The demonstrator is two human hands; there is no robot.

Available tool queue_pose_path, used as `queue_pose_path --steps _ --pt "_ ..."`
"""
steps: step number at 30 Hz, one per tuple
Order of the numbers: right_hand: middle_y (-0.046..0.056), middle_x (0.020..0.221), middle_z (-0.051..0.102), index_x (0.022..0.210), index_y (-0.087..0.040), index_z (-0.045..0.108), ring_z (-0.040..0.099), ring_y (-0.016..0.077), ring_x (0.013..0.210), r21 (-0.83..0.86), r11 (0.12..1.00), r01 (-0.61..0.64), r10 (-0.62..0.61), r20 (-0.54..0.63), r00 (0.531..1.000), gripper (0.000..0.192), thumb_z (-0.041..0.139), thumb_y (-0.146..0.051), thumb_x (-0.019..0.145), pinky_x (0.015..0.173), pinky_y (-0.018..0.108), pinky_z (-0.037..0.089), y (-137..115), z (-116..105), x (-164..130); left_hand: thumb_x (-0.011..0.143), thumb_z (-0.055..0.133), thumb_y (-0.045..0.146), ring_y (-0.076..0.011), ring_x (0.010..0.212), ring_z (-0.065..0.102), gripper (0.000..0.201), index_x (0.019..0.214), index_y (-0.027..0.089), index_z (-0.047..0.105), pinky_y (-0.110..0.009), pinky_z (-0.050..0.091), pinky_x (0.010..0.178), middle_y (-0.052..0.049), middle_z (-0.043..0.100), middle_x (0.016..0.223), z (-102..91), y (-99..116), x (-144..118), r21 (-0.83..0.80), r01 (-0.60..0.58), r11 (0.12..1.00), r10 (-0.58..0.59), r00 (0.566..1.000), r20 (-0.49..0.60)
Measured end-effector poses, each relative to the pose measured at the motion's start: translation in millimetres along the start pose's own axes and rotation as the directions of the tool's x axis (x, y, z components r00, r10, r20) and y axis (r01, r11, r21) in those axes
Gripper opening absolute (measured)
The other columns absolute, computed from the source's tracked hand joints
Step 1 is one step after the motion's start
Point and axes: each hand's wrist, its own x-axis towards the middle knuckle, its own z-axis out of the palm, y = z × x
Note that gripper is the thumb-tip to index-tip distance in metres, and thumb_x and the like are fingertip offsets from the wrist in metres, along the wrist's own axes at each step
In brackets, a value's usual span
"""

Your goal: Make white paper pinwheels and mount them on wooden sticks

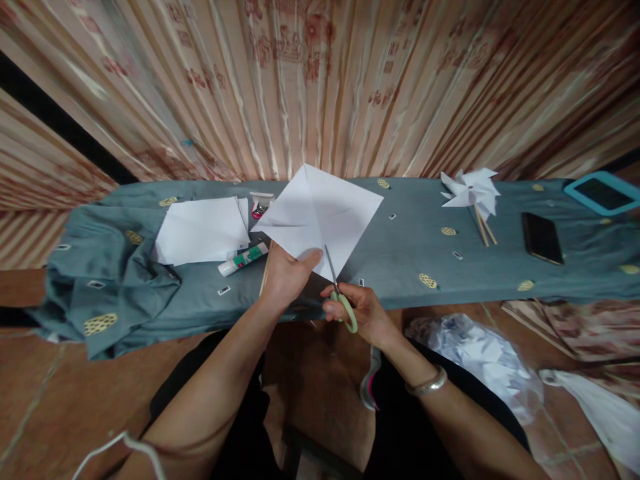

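Grey-clothed bench [410, 267], left hand [287, 273] gripping white paper square [320, 213], right hand [357, 310] clasping scissors [340, 293], glue stick [243, 259], pinwheel [471, 190] well apart

matt white paper square [320, 217], scissors [340, 293] with shiny metal blades and glossy green plastic handles, soft teal cloth on the table [410, 253], glossy black phone [541, 238]

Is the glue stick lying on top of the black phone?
No, the glue stick lies beside the paper stack, far from the phone.
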Motion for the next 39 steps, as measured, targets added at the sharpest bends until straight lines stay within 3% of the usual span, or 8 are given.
queue_pose_path --steps 13,17,22,30,39 --pt "-0.004 0.050 0.059 0.078 -0.017 0.066 0.047 0.0082 0.044 0.072 0.997 -0.036 0.037 -0.018 0.999 0.046 0.083 -0.053 0.055 0.042 0.021 0.034 -0.4 2.1 1.1 0.066 0.071 0.025 -0.0215 0.080 0.066 0.028 0.090 0.014 0.064 -0.033 0.052 0.077 -0.006 0.071 0.089 -0.3 -1.4 -0.6 -0.033 0.041 0.999 -0.041 0.999 -0.002" --pt "-0.003 0.053 0.062 0.078 -0.017 0.066 0.049 0.0087 0.046 0.059 0.998 -0.016 0.017 -0.022 1.000 0.046 0.083 -0.053 0.055 0.045 0.021 0.036 -0.5 -0.2 2.0 0.064 0.072 0.027 -0.0230 0.087 0.066 0.031 0.092 0.015 0.066 -0.035 0.052 0.082 -0.007 0.071 0.095 2.3 -1.8 -3.0 -0.037 -0.004 0.999 0.005 1.000 0.027" --pt "-0.003 0.053 0.062 0.073 -0.016 0.067 0.051 0.0087 0.049 0.041 0.999 0.013 -0.011 -0.039 0.999 0.045 0.084 -0.053 0.053 0.048 0.022 0.038 -2.4 -2.6 3.0 0.060 0.070 0.028 -0.0228 0.082 0.065 0.032 0.089 0.016 0.065 -0.034 0.052 0.078 -0.007 0.069 0.090 6.5 3.3 -7.2 -0.050 0.068 0.996 -0.066 0.997 0.050" --pt "-0.003 0.052 0.061 0.075 -0.017 0.066 0.050 0.0093 0.046 0.052 0.999 0.004 -0.002 -0.039 0.999 0.047 0.083 -0.056 0.054 0.045 0.022 0.038 0.2 -2.0 3.3 0.060 0.071 0.026 -0.0226 0.084 0.066 0.034 0.091 0.014 0.066 -0.034 0.053 0.080 -0.008 0.070 0.093 8.1 5.7 -9.0 -0.071 0.058 0.996 -0.056 0.998 0.031" --pt "-0.002 0.051 0.060 0.058 -0.019 0.057 0.049 0.0087 0.047 -0.003 0.999 0.043 -0.043 -0.034 0.999 0.047 0.080 -0.060 0.058 0.046 0.021 0.037 -2.9 -3.6 2.9 0.060 0.072 0.026 -0.0238 0.081 0.067 0.031 0.087 0.015 0.063 -0.036 0.055 0.077 -0.007 0.070 0.086 8.8 7.8 -13.0 -0.097 0.123 0.988 -0.117 0.991 0.067"
